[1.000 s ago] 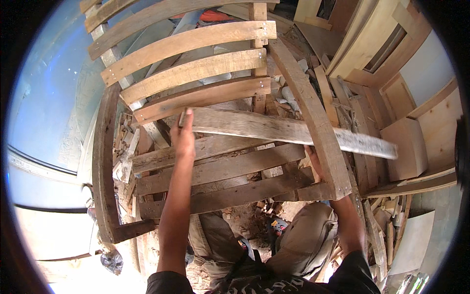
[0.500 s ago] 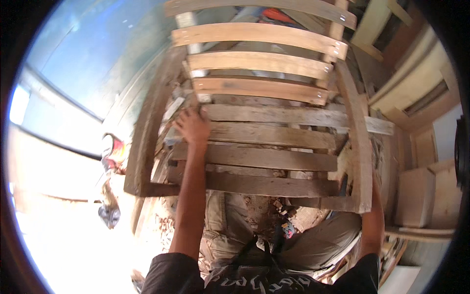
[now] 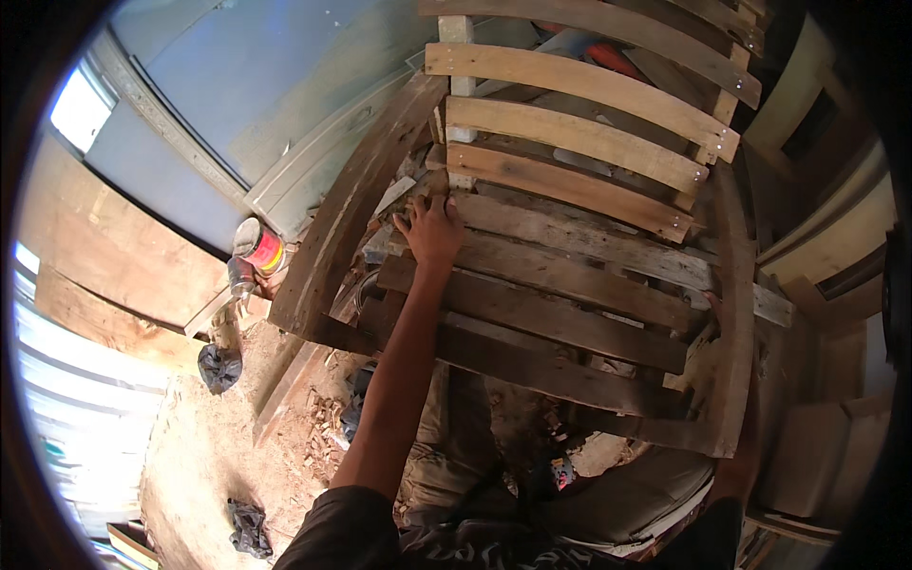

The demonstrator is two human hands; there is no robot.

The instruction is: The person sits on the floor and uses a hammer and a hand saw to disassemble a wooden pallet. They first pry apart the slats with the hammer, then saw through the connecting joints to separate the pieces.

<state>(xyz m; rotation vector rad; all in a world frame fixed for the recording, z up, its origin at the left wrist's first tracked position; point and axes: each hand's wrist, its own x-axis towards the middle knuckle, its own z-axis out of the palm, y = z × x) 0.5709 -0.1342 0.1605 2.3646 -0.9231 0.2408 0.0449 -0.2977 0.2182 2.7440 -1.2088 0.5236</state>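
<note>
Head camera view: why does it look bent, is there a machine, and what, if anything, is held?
There is no machine here, only a person's two bare hands. A wide fisheye camera on the head looks down, which is why edges bend. In front is a slatted wooden chair. The left hand rests, fingers spread, at the left end of a weathered wooden slat lying across the seat; its other end sticks out past the right armrest. The right hand is mostly hidden by that armrest, so I cannot tell its grip. To the left are a red and yellow tin and, on the ground, a black plastic bag.
</note>
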